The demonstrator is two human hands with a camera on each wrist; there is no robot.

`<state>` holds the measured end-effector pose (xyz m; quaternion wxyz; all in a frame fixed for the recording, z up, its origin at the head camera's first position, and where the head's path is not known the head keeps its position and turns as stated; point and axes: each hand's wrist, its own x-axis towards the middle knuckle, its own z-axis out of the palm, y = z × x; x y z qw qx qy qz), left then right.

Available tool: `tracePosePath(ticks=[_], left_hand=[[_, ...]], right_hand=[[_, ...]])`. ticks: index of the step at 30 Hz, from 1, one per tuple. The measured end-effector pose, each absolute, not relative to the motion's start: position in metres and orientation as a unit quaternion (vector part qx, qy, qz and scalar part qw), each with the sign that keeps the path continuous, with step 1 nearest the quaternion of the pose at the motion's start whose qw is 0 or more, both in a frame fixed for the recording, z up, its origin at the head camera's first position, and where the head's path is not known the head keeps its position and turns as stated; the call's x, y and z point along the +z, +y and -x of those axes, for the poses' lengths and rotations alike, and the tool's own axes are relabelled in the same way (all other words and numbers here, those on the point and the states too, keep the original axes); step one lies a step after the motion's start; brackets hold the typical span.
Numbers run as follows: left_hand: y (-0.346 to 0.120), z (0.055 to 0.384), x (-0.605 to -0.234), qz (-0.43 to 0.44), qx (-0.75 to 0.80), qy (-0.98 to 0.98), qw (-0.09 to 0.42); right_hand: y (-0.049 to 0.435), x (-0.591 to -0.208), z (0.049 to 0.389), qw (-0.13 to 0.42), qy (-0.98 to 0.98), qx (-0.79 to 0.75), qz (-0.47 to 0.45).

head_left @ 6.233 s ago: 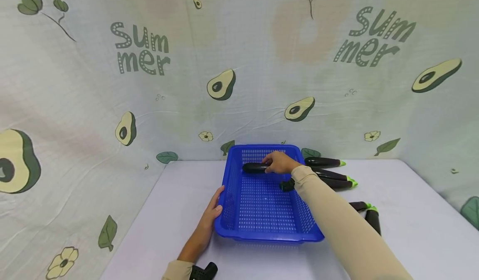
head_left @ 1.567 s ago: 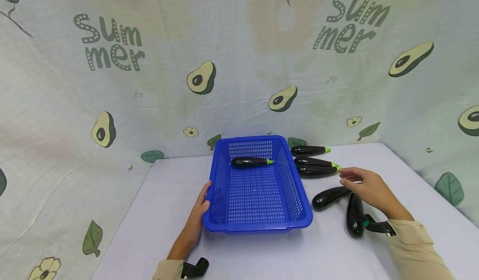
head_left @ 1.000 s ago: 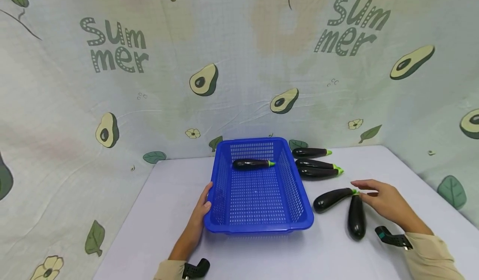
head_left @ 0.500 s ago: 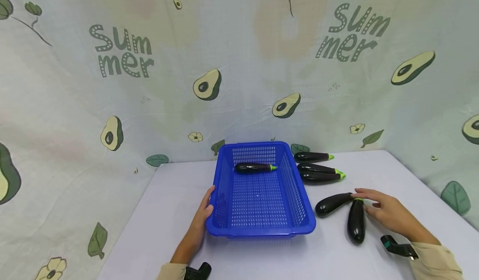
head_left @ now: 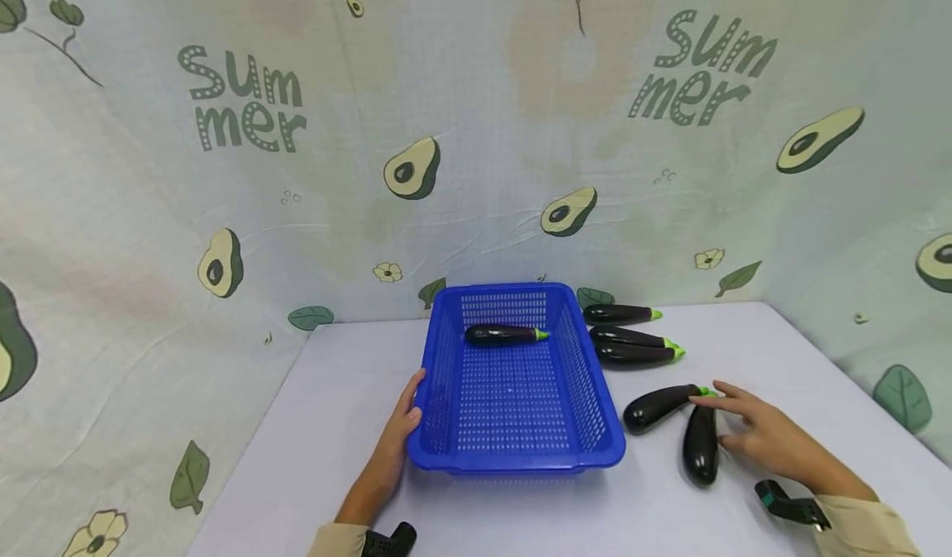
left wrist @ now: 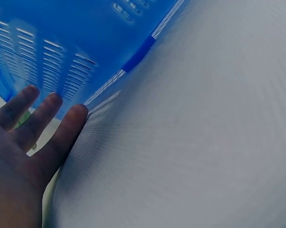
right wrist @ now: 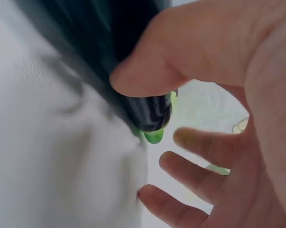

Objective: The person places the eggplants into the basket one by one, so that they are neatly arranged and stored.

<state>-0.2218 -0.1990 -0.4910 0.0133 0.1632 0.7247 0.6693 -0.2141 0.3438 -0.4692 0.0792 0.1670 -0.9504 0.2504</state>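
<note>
My left hand (head_left: 387, 449) rests at the left side of a blue plastic basket (head_left: 513, 463), its extended fingers touching the slotted wall (left wrist: 78, 71) in the left wrist view. One dark purple eggplant (head_left: 500, 335) lies crosswise in the basket's far part. On the right, my right hand (head_left: 769, 440) reaches over the green stem end of an upright-lying eggplant (head_left: 700, 451). Its thumb is against that eggplant's side, while the other fingers extend past the stem in the right wrist view. A second eggplant (head_left: 658, 408) lies slanted, stem end near the fingertips.
Several eggplants lie right of the basket; at the back are a single one (head_left: 617, 315) and two side by side, the nearer eggplant (head_left: 632, 355) touching the other. A white-covered table (head_left: 297, 425) meets a printed cloth backdrop (head_left: 491, 111). Both wrists wear black bands.
Earlier my right hand held the eggplant inside the basket; it has let go and moved right to the two nearer eggplants. Lately it edged lower, and the nearer eggplant shifted slightly left.
</note>
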Motion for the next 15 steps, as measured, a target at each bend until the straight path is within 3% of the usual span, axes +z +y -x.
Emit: tracePosePath(ticks=[9,15], left_hand=[[-0.1991,0.2197,-0.4892,-0.16,0.67,0.725,0.017],[-0.199,0.2198,-0.4887,-0.159,0.676,0.719,0.021]], right_hand=[[0.3431,-0.4673,0.2133,0.049,-0.952,0.249,-0.172],[0.3418,-0.472,0.2131,0.062,-0.946,0.263,-0.179]])
